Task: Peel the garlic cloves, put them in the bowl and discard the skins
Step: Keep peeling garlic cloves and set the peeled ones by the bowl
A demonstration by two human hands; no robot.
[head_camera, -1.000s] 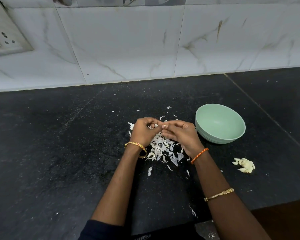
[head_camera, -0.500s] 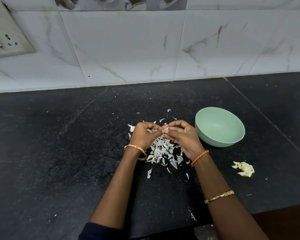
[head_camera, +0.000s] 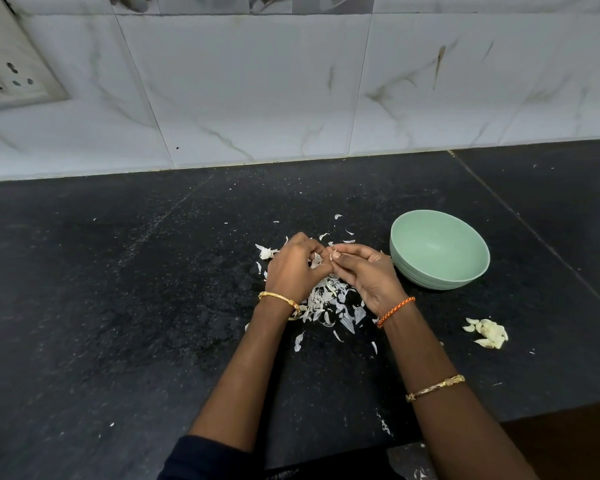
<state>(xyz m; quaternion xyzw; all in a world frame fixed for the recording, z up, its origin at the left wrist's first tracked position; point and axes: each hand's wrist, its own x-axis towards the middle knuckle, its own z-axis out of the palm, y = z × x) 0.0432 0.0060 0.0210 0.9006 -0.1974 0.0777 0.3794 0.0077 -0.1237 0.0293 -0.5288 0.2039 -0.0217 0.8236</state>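
Observation:
Both hands meet over a heap of white garlic skins [head_camera: 329, 301] on the black counter. My left hand [head_camera: 293, 268] has its fingers curled round a garlic clove [head_camera: 316, 260], of which only a pale bit shows. My right hand [head_camera: 364, 271] pinches a curl of skin [head_camera: 334, 254] at the clove's tip. A pale green bowl [head_camera: 440, 271] stands just right of my right hand; its visible inside looks bare. A small cluster of garlic cloves [head_camera: 489, 333] lies on the counter, front right of the bowl.
The black stone counter [head_camera: 118, 306] runs back to a white marble-tiled wall [head_camera: 257, 98] with a socket plate [head_camera: 11, 77] at the upper left. Loose skin flakes lie scattered around the heap. The counter's front edge [head_camera: 551, 410] drops off at the lower right.
The hands stay together over the skins; my right fingers have shifted slightly and now pull a curl of skin off the clove. The view has tilted a little.

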